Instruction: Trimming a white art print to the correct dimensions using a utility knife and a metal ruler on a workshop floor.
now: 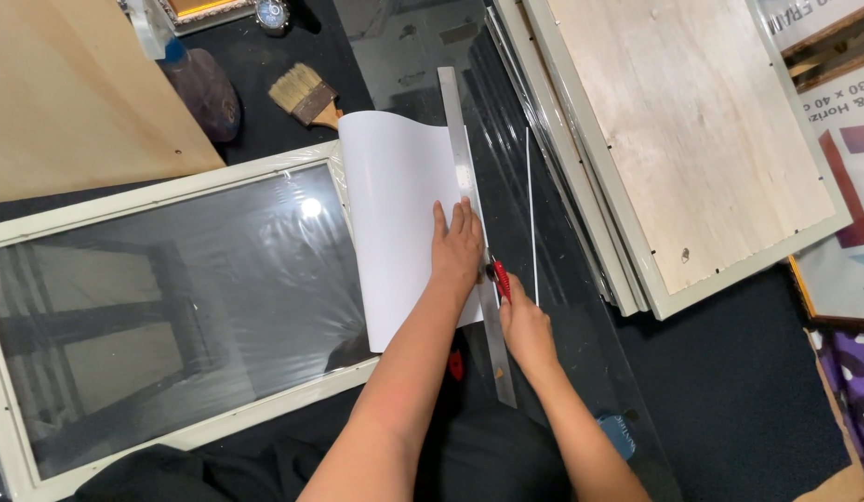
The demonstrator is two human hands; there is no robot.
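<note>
My left hand [456, 247] lies flat, fingers together, pressing the right edge of a white sheet [395, 214] and the long metal ruler [471, 186] that runs along that edge. My right hand [525, 327] grips a red-handled cutter [499, 276] whose tip sits against the ruler's right side, just below my left hand. A thin white strip [531, 214] lies to the right of the ruler. All of this rests on a dark glossy pane [562, 307].
A pale picture frame [172, 191] with film-wrapped glass lies at the left. Stacked frames with plywood backs [692, 139] sit at the right. A paintbrush [306, 95], a dark oval object [204, 88] and a wood board [69, 84] lie at the back left.
</note>
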